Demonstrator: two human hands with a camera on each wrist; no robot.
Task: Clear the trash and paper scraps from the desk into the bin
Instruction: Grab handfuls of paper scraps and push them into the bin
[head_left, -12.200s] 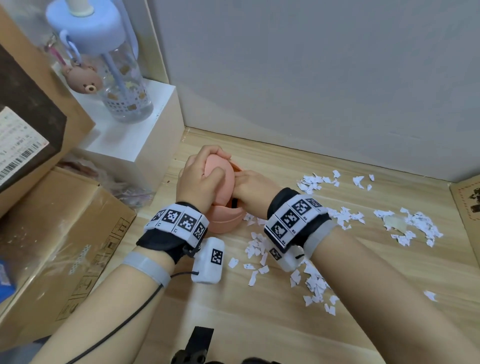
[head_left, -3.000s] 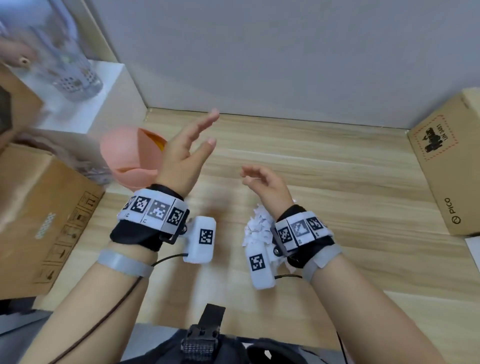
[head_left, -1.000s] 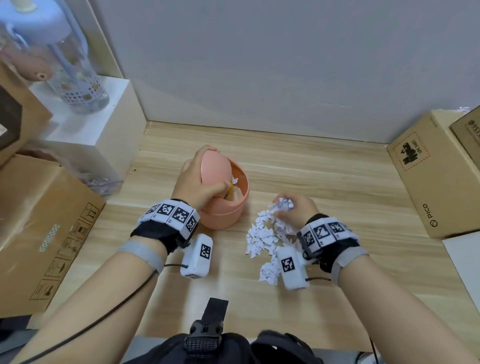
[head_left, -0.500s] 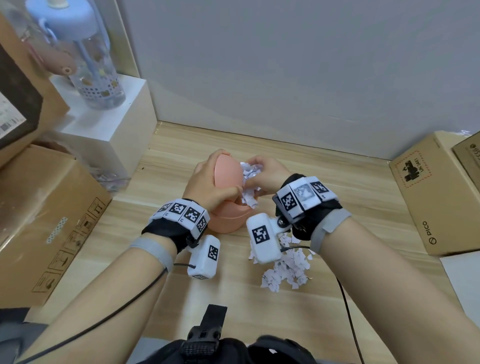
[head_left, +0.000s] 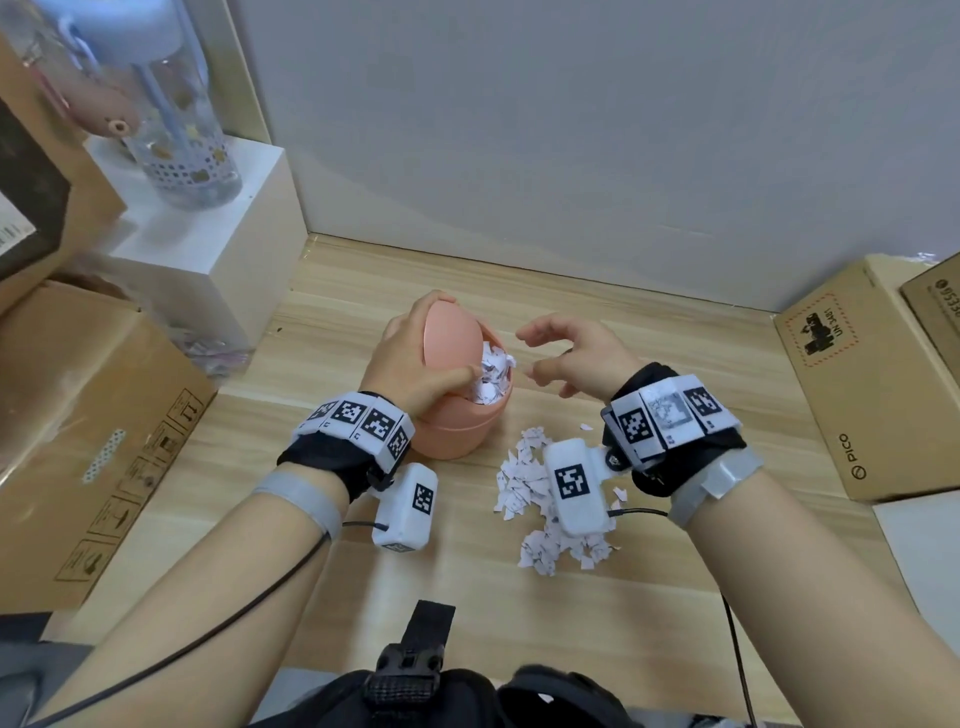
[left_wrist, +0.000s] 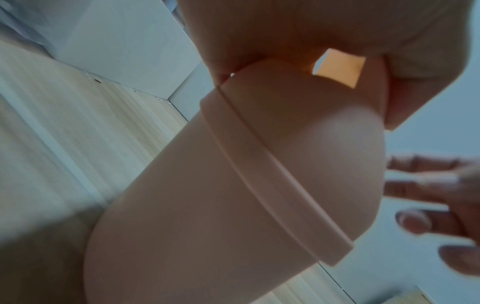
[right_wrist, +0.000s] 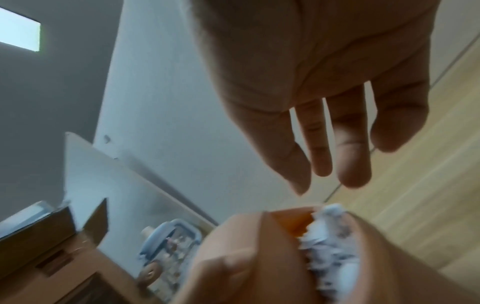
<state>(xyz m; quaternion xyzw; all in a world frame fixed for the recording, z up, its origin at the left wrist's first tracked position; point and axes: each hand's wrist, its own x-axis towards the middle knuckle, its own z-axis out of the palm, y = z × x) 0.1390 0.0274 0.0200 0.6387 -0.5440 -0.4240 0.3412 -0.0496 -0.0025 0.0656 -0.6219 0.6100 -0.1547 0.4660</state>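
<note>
The left hand (head_left: 410, 364) grips the pink bin (head_left: 457, 415) with its lid tilted open; the right hand (head_left: 576, 358), grip wide and empty, hovers beside it. Scraps fill the bin's mouth; a scrap pile (head_left: 540, 499) remains on the bench (head_left: 675, 519) just right of the bin.

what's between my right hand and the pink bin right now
Nothing: the head view shows a bare stretch of desk between the empty right hand and the pink bin.

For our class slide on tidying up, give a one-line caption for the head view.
Left hand holds the pink bin's lid open; empty right hand beside it; paper scraps remain.
</note>
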